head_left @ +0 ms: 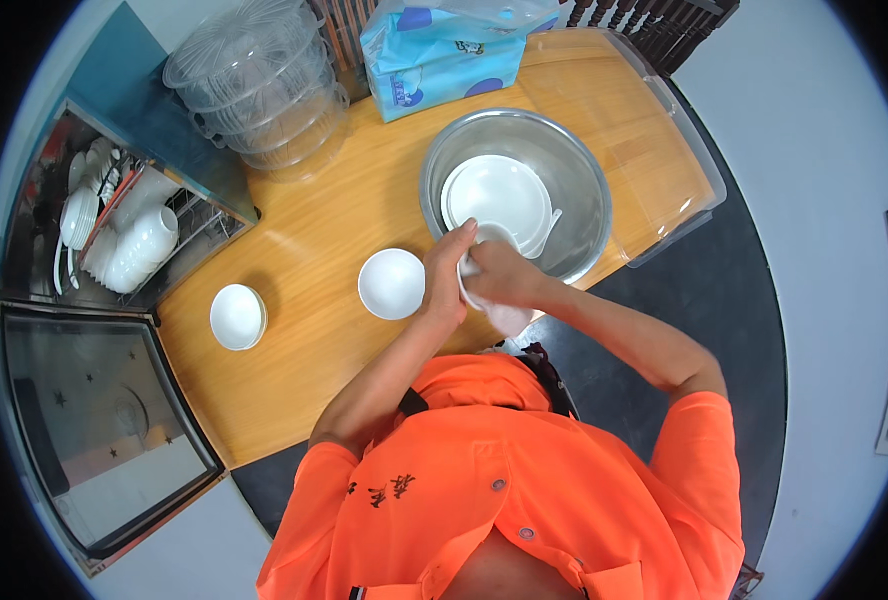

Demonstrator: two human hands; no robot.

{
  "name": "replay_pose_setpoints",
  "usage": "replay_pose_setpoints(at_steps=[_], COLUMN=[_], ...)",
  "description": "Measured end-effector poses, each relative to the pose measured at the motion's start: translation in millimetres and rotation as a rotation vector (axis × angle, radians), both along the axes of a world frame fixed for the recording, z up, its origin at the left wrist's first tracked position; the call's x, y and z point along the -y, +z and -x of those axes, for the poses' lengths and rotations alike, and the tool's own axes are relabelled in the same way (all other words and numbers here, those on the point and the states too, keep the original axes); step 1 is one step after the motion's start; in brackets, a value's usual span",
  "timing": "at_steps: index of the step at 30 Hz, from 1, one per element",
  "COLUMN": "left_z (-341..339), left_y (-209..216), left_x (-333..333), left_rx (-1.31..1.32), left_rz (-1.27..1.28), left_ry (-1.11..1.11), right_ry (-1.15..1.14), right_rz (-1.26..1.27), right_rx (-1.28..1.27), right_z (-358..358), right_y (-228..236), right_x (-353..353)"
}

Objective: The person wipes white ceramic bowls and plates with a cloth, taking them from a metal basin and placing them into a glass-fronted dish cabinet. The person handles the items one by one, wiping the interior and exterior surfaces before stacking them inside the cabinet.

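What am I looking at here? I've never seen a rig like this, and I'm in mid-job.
There is no machine: these are a person's own bare hands. The one picture comes from a wide fisheye camera on their head, looking down, so straight edges bend and picture left is their left. The left hand holds a white bowl; the right hand grips a pale cloth at it. On the wooden table are a metal basin with white dishes inside, a single bowl, a small bowl stack, clear plastic ware and a blue package.
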State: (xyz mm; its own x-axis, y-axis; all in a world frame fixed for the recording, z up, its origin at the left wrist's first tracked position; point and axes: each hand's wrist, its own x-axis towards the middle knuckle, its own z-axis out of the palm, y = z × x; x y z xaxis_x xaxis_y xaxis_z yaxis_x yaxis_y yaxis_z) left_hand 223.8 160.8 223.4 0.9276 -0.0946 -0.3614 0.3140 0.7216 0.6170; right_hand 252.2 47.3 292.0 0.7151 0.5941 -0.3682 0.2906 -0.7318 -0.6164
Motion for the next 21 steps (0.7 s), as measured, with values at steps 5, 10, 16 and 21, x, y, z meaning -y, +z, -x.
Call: replay_pose_setpoints(at_steps=[5, 10, 16, 21], left_z=[-2.0, -7.0, -6.7, -5.5], left_y=[32.6, 25.0, 14.7, 29.6], left_x=[-12.1, 1.6, -0.5, -3.7], left_rx=[-0.06, -0.146, -0.103, -0.115], left_rz=[0.209, 0.178, 0.06, 0.11], left_ry=[-0.096, -0.025, -0.057, 0.021], right_ry=[0.081, 0.247, -0.415, 0.054], right_rz=[0.063, 0.279, -0.526, -0.02], right_rx=[0.506, 0.593, -0.569, 0.768], right_z=[-0.3, -5.1, -16.8, -5.9], right_y=[-19.2, -11.7, -32.7, -26.8], right_x=[-8.9, -11.0, 2.6, -12.4])
